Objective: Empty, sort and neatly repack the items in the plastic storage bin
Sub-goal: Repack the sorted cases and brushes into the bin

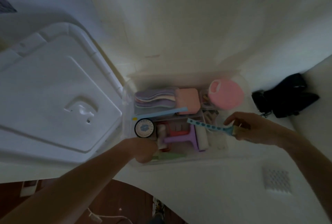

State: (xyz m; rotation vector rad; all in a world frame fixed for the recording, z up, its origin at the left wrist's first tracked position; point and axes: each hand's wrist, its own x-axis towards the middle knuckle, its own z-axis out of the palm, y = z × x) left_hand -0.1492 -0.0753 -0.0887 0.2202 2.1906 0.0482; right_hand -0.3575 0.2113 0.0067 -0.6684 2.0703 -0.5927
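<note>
Both hands are engaged over the clear storage bin (179, 161) on the white table (215, 187): a blue dotted strip (206, 126) is pinched by the right hand (251, 128), while the left hand (143, 150) is curled inside the bin, its grasp hidden. Emptying is judged barely begun; next, the strip should be set aside.
</note>
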